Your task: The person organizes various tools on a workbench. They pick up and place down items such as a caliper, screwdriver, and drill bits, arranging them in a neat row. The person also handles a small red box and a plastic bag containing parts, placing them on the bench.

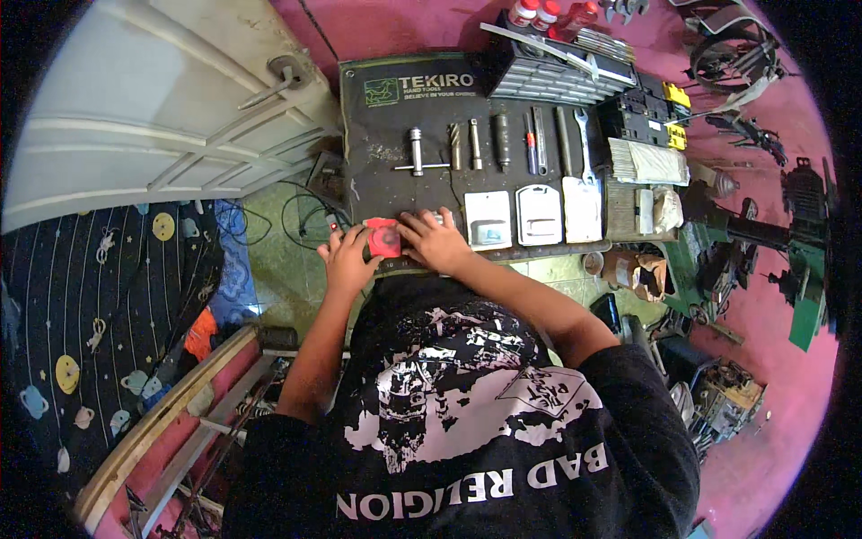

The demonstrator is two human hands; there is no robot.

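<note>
A flat red packet with a dark round patch lies at the near left edge of the dark work mat. My left hand grips its left side, thumb and fingers closed around the edge. From the right, my right hand bends its fingers over the packet's other edge. A small pale, shiny thing shows by the right fingers, too covered to name. Beside that hand lie three white packs: a blister pack, a second and a third.
Across the mat stand in a row a T-handle wrench, a drill bit, a screwdriver, a combination wrench and several other tools. A grey drawer cabinet is at the back. A white door is left, a green machine right.
</note>
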